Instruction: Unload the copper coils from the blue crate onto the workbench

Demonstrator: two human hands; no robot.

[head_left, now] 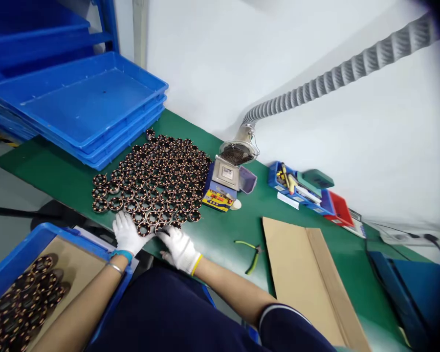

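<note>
Many ring-shaped motor stators (165,181) with copper windings stand packed together on the green workbench (220,244). My left hand (126,233), in a white glove, lies at the group's front edge with its fingers stretched out against the stators. My right hand (179,248), gloved too, is just to its right. Its fingers close on a stator (160,228) in the front row and partly hide it.
Stacked blue trays (95,112) stand at the back left. A blue bin (46,232) beside me holds more stators (25,303) on cardboard. To the right are a soldering station (222,183), green-handled cutters (254,259), a cardboard piece (300,278) and an extraction hose (315,85).
</note>
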